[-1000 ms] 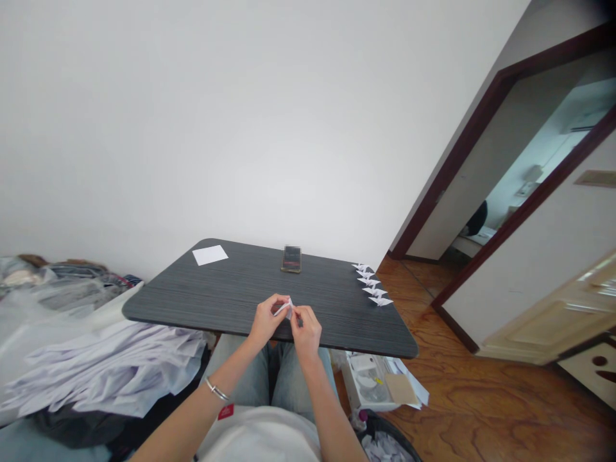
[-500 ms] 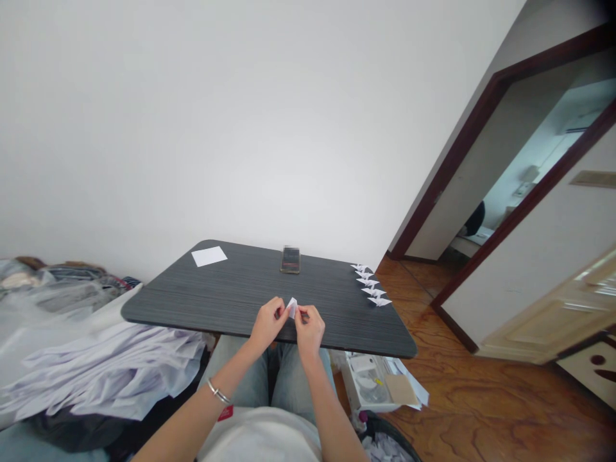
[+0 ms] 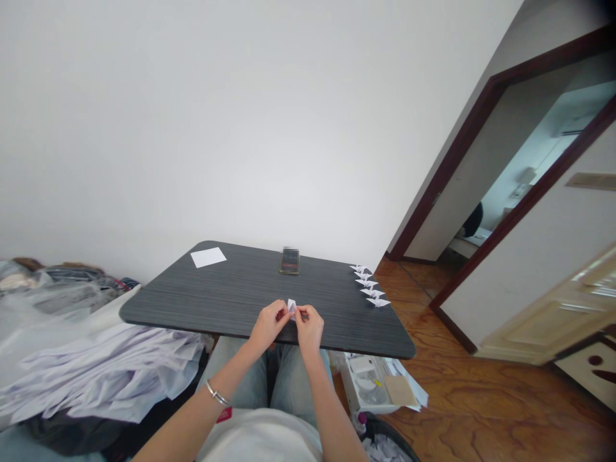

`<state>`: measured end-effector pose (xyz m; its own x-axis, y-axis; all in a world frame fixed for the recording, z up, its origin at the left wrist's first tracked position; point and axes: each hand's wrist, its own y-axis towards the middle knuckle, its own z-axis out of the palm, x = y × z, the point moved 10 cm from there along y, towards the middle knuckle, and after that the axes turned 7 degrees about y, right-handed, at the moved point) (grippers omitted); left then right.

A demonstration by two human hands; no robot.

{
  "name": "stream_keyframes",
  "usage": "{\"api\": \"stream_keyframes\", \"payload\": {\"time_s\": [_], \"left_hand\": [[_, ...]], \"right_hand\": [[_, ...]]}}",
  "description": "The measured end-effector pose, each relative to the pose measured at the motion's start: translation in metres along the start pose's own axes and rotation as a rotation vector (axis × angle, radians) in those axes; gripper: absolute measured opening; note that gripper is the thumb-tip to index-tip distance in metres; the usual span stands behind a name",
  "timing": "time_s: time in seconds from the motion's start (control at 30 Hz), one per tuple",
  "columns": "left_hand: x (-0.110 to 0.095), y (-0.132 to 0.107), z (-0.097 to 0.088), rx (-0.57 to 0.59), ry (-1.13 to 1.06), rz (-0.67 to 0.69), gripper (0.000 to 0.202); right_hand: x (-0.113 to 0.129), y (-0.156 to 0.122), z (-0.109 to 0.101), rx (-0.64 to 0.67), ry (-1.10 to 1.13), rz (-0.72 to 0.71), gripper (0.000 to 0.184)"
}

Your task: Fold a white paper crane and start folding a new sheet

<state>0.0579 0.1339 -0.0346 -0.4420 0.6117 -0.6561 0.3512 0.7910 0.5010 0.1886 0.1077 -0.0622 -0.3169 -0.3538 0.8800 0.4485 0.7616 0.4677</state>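
Note:
A small folded piece of white paper [image 3: 291,305] is pinched between my two hands, just above the near part of the dark table [image 3: 231,292]. My left hand [image 3: 269,319] grips its left side with thumb and forefinger. On the other side my right hand [image 3: 309,325] pinches it close to the left fingertips. The fingers cover most of the paper's lower part, so its folds are hard to make out. Along the table's right edge stands a row of several white paper cranes [image 3: 369,284]. At the far left lies a flat white sheet of paper [image 3: 208,257].
A phone [image 3: 289,261] is propped at the table's far middle edge. White cloth [image 3: 110,372] is heaped to the left. Below the table on the right are a white box [image 3: 368,385] of odds and ends and a bin [image 3: 394,436] with paper scraps.
Both hands stay in nearly the same place. The fingers have shifted a little on the folded paper, and slightly less of it shows above them.

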Motion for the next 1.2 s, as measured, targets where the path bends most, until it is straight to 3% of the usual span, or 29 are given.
{"api": "stream_keyframes", "payload": {"time_s": [0.17, 0.3, 0.5, 0.87, 1.2], "left_hand": [[0.009, 0.002, -0.011, -0.082, -0.092, -0.053, 0.029], [0.027, 0.007, -0.012, -0.131, -0.201, -0.100, 0.020], [0.025, 0.011, 0.004, 0.019, -0.396, -0.022, 0.027], [0.027, 0.009, 0.020, 0.168, -0.556, -0.070, 0.039], [0.035, 0.010, 0.019, 0.120, -0.501, -0.098, 0.039]], "right_hand": [[-0.019, 0.003, 0.001, 0.018, 0.156, 0.146, 0.015], [-0.026, 0.004, 0.009, 0.075, 0.278, 0.220, 0.020], [-0.033, 0.005, 0.011, 0.083, 0.427, 0.303, 0.025], [-0.038, 0.004, 0.015, 0.125, 0.509, 0.359, 0.019], [-0.032, 0.001, 0.023, 0.187, 0.509, 0.351, 0.020]]}}
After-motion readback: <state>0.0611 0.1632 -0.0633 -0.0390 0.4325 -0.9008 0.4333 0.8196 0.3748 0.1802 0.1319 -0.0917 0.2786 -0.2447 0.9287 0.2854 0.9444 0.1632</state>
